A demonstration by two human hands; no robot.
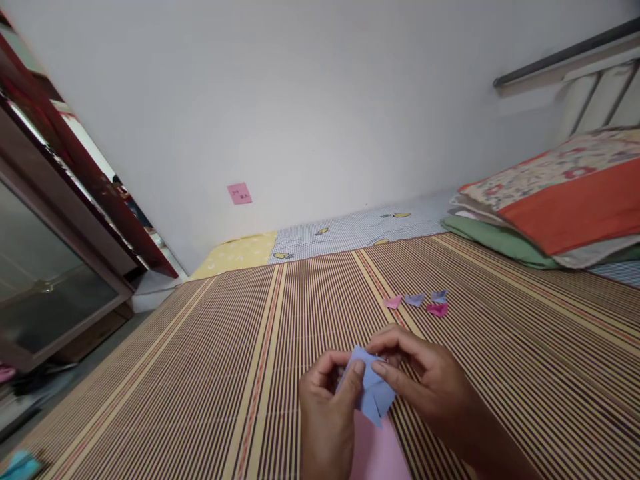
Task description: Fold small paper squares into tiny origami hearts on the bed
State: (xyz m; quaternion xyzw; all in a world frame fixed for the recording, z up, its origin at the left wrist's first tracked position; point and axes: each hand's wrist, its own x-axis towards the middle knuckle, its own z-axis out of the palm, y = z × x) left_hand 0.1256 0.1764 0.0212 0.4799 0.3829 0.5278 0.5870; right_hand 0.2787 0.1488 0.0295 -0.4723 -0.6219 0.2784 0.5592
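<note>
A folded blue paper [371,387] is held between both hands above the striped mat. My left hand [333,400] pinches its left side, the thumb on top. On the right edge, the thumb and fingers of my right hand [425,373] are closed on the same paper. Under the hands lies pink paper [377,450], partly hidden. Beyond them sit small folded pieces: a light pink one [393,302], a blue one [415,300], another blue one [439,297] and a dark pink one [437,309].
The striped mat [200,360] covers the surface. Folded bedding [575,200] is stacked at the right. A pink note [239,193] sticks to the white wall [310,100]. A turquoise item [23,465] lies at the lower left, near a glass-fronted cabinet [45,267].
</note>
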